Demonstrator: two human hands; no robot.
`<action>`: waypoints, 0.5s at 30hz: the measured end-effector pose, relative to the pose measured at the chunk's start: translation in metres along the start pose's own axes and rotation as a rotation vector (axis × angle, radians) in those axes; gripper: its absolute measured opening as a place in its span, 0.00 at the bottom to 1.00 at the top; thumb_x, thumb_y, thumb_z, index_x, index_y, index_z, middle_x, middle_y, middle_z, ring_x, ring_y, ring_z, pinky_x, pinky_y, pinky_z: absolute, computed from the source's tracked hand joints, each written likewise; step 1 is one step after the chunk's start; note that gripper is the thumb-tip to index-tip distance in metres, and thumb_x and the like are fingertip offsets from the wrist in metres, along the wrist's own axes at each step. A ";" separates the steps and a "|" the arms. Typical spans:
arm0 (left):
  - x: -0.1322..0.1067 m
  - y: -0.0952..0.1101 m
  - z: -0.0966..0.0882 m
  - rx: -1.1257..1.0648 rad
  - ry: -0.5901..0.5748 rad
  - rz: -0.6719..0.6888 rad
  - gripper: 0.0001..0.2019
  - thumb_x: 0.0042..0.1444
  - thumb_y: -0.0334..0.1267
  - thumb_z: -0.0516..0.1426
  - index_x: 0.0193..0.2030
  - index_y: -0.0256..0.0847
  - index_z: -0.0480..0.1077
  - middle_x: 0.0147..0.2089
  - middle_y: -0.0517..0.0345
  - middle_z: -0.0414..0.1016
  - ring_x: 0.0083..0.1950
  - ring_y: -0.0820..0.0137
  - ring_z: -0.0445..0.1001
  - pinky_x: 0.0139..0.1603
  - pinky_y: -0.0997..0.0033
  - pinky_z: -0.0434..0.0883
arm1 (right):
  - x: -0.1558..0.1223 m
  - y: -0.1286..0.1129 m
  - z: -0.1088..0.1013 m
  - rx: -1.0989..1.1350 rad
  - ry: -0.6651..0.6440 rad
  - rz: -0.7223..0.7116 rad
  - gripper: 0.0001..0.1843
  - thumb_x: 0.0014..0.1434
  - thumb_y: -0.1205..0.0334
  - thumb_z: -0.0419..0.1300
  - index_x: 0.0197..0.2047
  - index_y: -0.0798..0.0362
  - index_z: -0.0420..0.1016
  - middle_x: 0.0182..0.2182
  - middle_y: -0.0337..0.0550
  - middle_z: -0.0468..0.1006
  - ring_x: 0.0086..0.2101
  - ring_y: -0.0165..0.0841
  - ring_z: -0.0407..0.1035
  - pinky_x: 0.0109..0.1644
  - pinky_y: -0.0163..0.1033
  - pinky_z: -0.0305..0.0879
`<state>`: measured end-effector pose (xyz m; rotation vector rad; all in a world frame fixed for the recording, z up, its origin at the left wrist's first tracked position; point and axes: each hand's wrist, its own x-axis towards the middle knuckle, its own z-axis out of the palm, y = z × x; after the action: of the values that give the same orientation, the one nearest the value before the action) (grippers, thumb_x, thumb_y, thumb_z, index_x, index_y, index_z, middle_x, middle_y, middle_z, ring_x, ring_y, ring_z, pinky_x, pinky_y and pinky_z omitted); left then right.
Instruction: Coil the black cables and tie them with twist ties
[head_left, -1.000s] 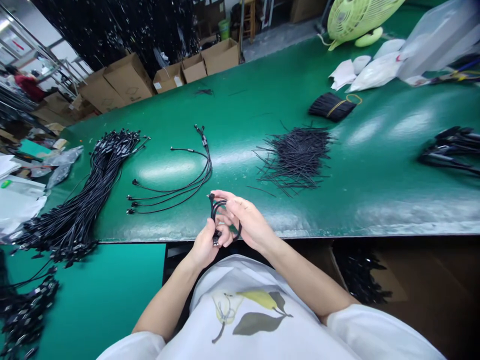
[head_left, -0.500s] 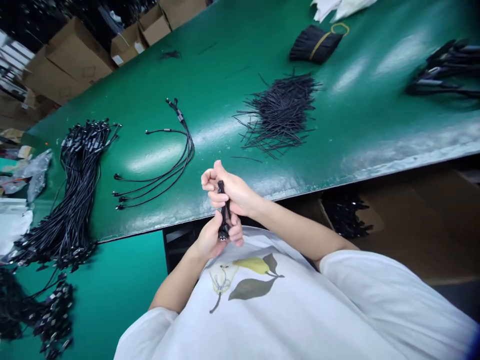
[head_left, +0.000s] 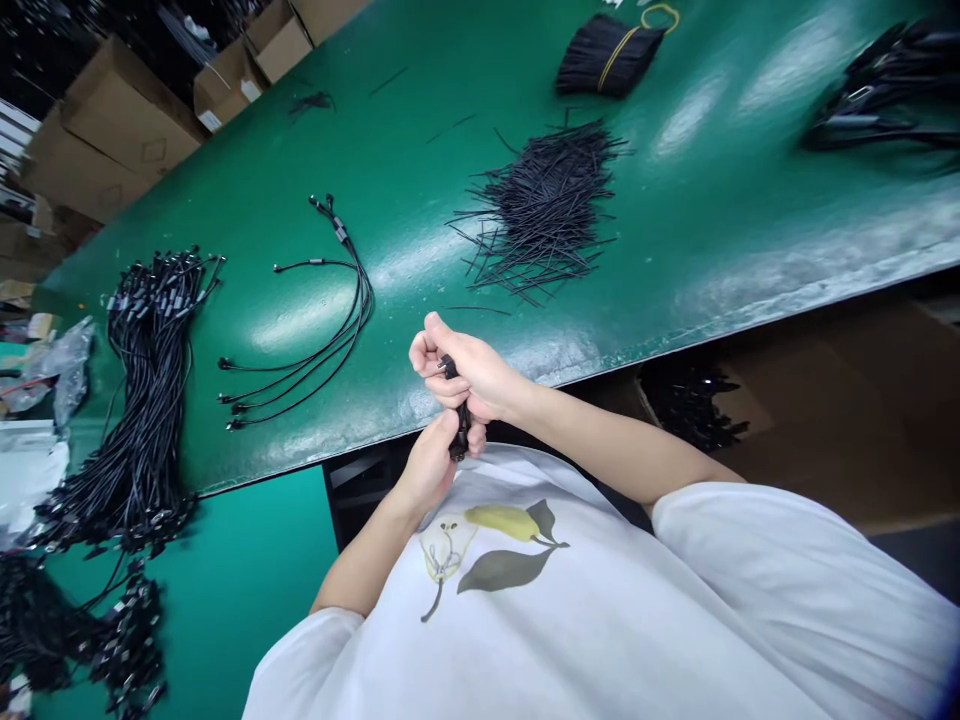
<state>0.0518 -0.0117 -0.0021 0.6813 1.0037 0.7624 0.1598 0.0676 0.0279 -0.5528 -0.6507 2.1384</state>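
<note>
Between my two hands, in front of the shirt, is a folded black cable [head_left: 461,425] with connector ends showing. My left hand [head_left: 429,462] is closed around its lower part. Just above, my right hand [head_left: 474,372] grips the upper end, where a black plug pokes out between the fingers. Much of the cable is hidden by the fingers. On the green table [head_left: 420,200], left of my hands, lie several loose black cables [head_left: 352,330]. Beyond my right hand spreads a pile of short black ties [head_left: 547,205].
A thick bundle of black cables [head_left: 154,390] lies at the left, with more cables [head_left: 127,630] below it. Banded black ties [head_left: 609,55] and coiled cables [head_left: 885,100] are farther right. Cardboard boxes [head_left: 120,120] line the far edge. An open carton [head_left: 840,430] stands under the table.
My hands have drawn closer together on the folded cable, and its lower connector end has tilted and shows less. The whole view has shifted slightly.
</note>
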 end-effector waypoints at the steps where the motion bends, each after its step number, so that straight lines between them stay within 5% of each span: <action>1: 0.000 0.002 0.002 -0.046 0.017 -0.011 0.23 0.52 0.60 0.59 0.32 0.38 0.65 0.25 0.61 0.61 0.27 0.73 0.58 0.29 0.69 0.57 | -0.001 -0.001 -0.001 0.008 -0.015 -0.004 0.30 0.57 0.33 0.56 0.28 0.56 0.64 0.20 0.28 0.52 0.14 0.16 0.38 0.15 0.26 0.33; 5: -0.003 0.004 0.002 -0.034 -0.018 -0.049 0.24 0.49 0.59 0.62 0.32 0.36 0.67 0.21 0.66 0.54 0.23 0.76 0.53 0.27 0.71 0.54 | -0.006 0.002 -0.004 -0.011 -0.038 -0.019 0.29 0.59 0.33 0.53 0.29 0.55 0.63 0.20 0.27 0.52 0.14 0.17 0.38 0.14 0.26 0.35; 8: -0.002 -0.001 -0.007 0.091 -0.086 -0.073 0.25 0.50 0.59 0.61 0.32 0.35 0.69 0.20 0.67 0.54 0.23 0.77 0.52 0.25 0.72 0.50 | -0.011 0.006 -0.015 -0.220 0.074 -0.112 0.28 0.63 0.35 0.48 0.31 0.53 0.63 0.20 0.28 0.53 0.13 0.19 0.44 0.15 0.29 0.45; 11: 0.002 -0.003 -0.018 0.114 -0.014 -0.054 0.23 0.53 0.58 0.60 0.30 0.36 0.66 0.20 0.68 0.52 0.22 0.79 0.49 0.24 0.74 0.47 | -0.025 0.001 -0.034 -0.825 0.193 -0.516 0.20 0.68 0.47 0.45 0.39 0.53 0.68 0.28 0.38 0.68 0.25 0.27 0.66 0.31 0.35 0.66; 13: 0.005 -0.002 -0.024 0.120 0.048 -0.044 0.23 0.53 0.57 0.60 0.27 0.37 0.63 0.20 0.69 0.50 0.21 0.79 0.47 0.23 0.74 0.47 | -0.038 -0.004 -0.045 -1.353 0.022 -0.815 0.13 0.69 0.57 0.47 0.47 0.52 0.70 0.39 0.45 0.74 0.41 0.33 0.70 0.50 0.43 0.65; 15: 0.009 0.000 -0.029 0.186 0.045 -0.051 0.23 0.54 0.57 0.59 0.24 0.38 0.61 0.20 0.68 0.51 0.21 0.79 0.48 0.23 0.75 0.47 | -0.051 -0.006 -0.052 -1.791 -0.252 -0.962 0.14 0.67 0.66 0.48 0.52 0.56 0.70 0.44 0.50 0.75 0.48 0.37 0.68 0.57 0.48 0.59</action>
<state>0.0284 -0.0001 -0.0168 0.7983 1.1391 0.6470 0.2230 0.0431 -0.0003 -0.5810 -2.3153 0.2772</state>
